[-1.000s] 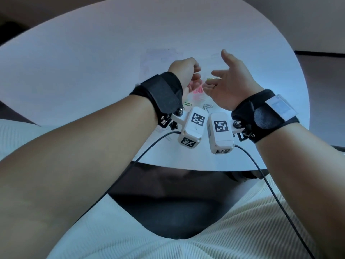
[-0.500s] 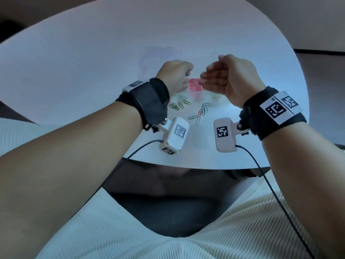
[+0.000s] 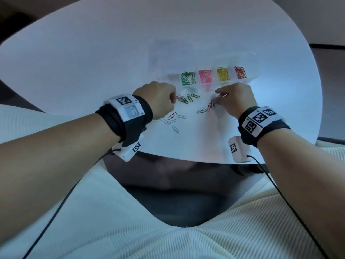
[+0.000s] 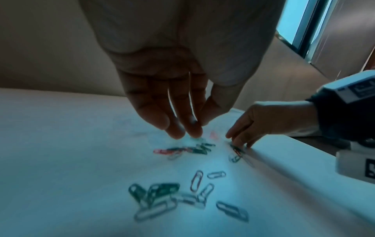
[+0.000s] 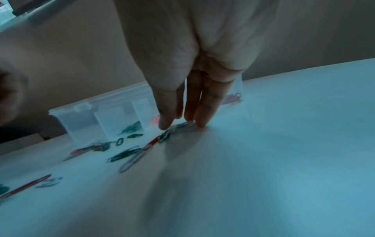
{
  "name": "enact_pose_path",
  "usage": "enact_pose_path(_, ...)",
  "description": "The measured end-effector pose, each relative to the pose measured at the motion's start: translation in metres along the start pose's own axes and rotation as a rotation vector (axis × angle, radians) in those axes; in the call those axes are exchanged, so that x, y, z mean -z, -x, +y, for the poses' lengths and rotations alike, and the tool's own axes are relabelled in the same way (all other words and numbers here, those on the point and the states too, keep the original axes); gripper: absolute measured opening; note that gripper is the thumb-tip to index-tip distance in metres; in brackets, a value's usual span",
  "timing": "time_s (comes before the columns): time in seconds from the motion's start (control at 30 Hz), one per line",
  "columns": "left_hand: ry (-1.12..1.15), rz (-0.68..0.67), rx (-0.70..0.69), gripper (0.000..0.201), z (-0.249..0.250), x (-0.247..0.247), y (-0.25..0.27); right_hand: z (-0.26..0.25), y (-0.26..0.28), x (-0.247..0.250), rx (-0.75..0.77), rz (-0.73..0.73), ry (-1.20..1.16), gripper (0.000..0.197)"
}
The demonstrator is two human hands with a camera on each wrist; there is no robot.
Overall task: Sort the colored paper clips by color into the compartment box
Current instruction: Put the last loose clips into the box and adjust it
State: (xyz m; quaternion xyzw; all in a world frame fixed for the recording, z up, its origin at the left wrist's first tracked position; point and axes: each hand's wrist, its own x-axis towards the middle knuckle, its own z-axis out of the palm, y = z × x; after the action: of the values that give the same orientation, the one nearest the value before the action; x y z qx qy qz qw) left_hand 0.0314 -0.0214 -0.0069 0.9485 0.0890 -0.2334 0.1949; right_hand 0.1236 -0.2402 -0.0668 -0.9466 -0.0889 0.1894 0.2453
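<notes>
Both hands reach down to loose clips (image 3: 186,99) on the desk (image 3: 93,58) — left hand (image 3: 158,99) fingers open just above, right hand (image 3: 234,99) fingers straight, touching one; box (image 3: 250,58) just behind.

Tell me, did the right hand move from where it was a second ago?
Yes. The right hand came down from above the loose paper clips to the table, fingertips touching clips near the compartment box.
</notes>
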Motion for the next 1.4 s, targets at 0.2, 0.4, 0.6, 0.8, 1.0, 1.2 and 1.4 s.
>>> enact_pose_path(0.2,-0.069,-0.122,-0.075,0.017,-0.006,-0.032,0.003,0.002,-0.002,-0.007,0.047,0.036,0.047,0.022)
enact_pose_path(0.4,-0.172,-0.214,-0.282,0.025,0.003,-0.052,0.004,0.002,0.001,-0.007,0.028,0.07,0.078,0.017)
enact_pose_path(0.6,-0.155,-0.208,-0.304,0.018,0.0,-0.06,0.007,0.001,0.001,-0.008,-0.046,0.06,0.09,0.021)
enact_pose_path(0.8,-0.159,-0.211,-0.29,0.018,-0.001,-0.063,0.006,0.009,-0.001,-0.005,-0.105,0.041,-0.1,0.031)
enact_pose_path(1.0,-0.119,-0.176,-0.275,0.015,-0.002,-0.065,0.004,0.003,0.004,0.003,-0.307,-0.189,-0.955,0.018)
enact_pose_path(1.2,0.512,-0.015,0.068,0.017,-0.001,-0.043,-0.001,0.0,0.012,0.005,-0.351,-0.446,-1.118,0.019)
enact_pose_path(1.4,0.705,-0.029,0.179,0.037,0.0,-0.034,-0.018,-0.012,0.013,0.01,-0.434,-0.461,-1.109,0.033)
